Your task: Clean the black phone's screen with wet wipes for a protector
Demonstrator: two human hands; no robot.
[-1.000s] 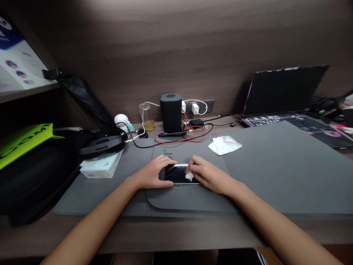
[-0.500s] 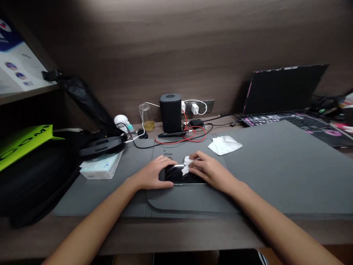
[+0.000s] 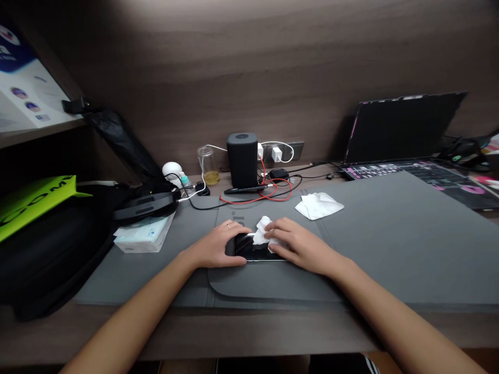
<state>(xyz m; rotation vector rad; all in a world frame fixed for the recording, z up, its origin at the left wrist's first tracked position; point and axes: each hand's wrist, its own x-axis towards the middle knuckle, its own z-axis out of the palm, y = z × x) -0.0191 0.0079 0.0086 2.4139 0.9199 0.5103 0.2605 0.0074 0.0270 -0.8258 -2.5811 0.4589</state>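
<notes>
A dark, glossy smartphone point(image 3: 255, 252) lies flat on the grey desk mat point(image 3: 390, 249), screen up. My left hand point(image 3: 220, 245) grips its left end between thumb and fingers; a ring shows on one finger. Over the phone's right part, my right hand point(image 3: 298, 243) presses a crumpled white tissue point(image 3: 261, 231) against the screen, and the hand hides the phone's right end. Part of the tissue sticks out to the left of my fingertips. Behind my right hand, a second white tissue point(image 3: 320, 205) rests folded on the mat.
A tissue pack point(image 3: 144, 236) lies left of my left hand, beneath a dark device. Toward the wall stand a black speaker-like box point(image 3: 242, 161) and a glass point(image 3: 210, 169) with yellowish liquid. A red cable point(image 3: 286, 189) loops there. At right is an open laptop point(image 3: 405, 130).
My right hand's fingers have flattened over the tissue, and more of it is spread out on the screen. My left hand stays on the phone's left end.
</notes>
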